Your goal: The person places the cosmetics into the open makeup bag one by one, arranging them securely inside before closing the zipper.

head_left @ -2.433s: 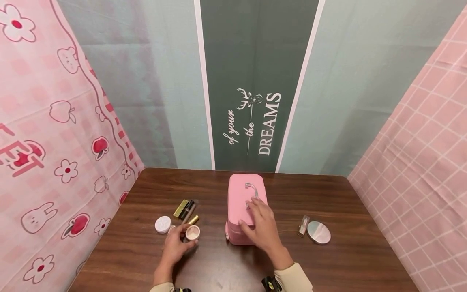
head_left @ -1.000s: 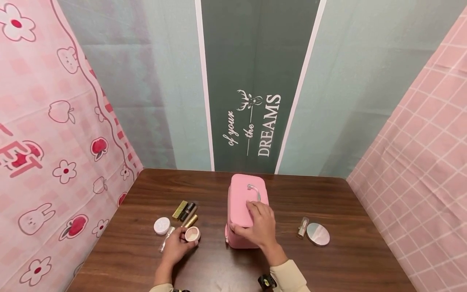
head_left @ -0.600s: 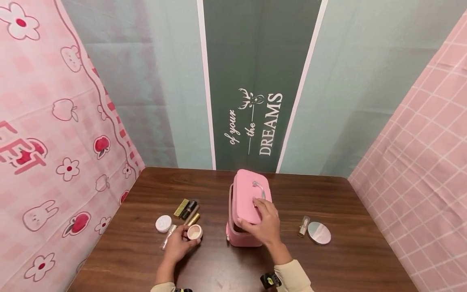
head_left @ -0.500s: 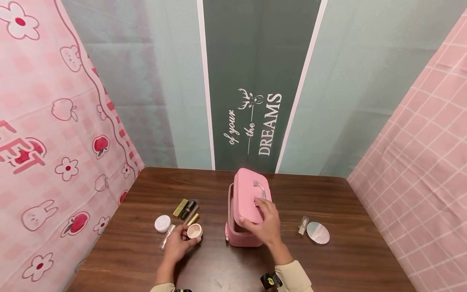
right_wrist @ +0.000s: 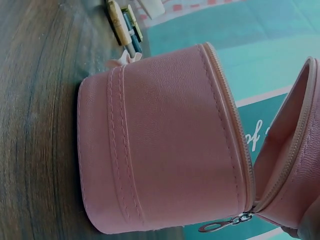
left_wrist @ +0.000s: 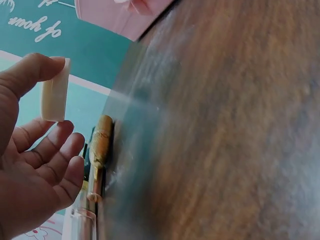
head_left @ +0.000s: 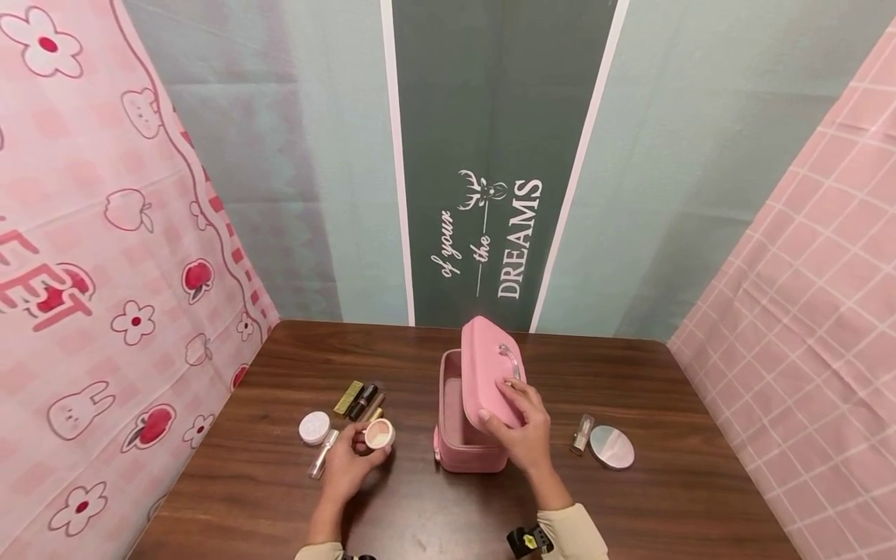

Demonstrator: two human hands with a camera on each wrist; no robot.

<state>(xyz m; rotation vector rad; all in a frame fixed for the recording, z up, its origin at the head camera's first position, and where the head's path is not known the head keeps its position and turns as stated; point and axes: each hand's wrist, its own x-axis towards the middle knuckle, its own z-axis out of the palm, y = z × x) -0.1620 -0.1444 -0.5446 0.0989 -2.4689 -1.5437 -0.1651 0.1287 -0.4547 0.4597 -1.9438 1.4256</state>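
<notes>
A pink zippered makeup case (head_left: 470, 460) stands near the table's far side, its lid (head_left: 490, 369) tilted up to the right so the pink inside shows. My right hand (head_left: 526, 432) grips that lid, thumb at the near edge and fingers by the metal handle (head_left: 511, 359). Between thumb and fingers of my left hand (head_left: 348, 459) is a small round powder pot (head_left: 379, 434) with sectioned, pale-toned contents. Seen edge-on in the left wrist view, the powder pot (left_wrist: 56, 92) is off the table. The right wrist view shows the case's side (right_wrist: 170, 135) and parted zip.
Left of the case lie a white round container (head_left: 315, 428), a clear tube (head_left: 323, 454), a yellow box (head_left: 348, 397), a black tube (head_left: 364, 401) and a gold-capped tube (left_wrist: 101, 142). To the right are a clear-capped lipstick (head_left: 581, 435) and a round mirror (head_left: 612, 447).
The case was closed; my right hand has since swung its lid up and to the right. My left hand has shifted slightly right and away from me with the powder pot.
</notes>
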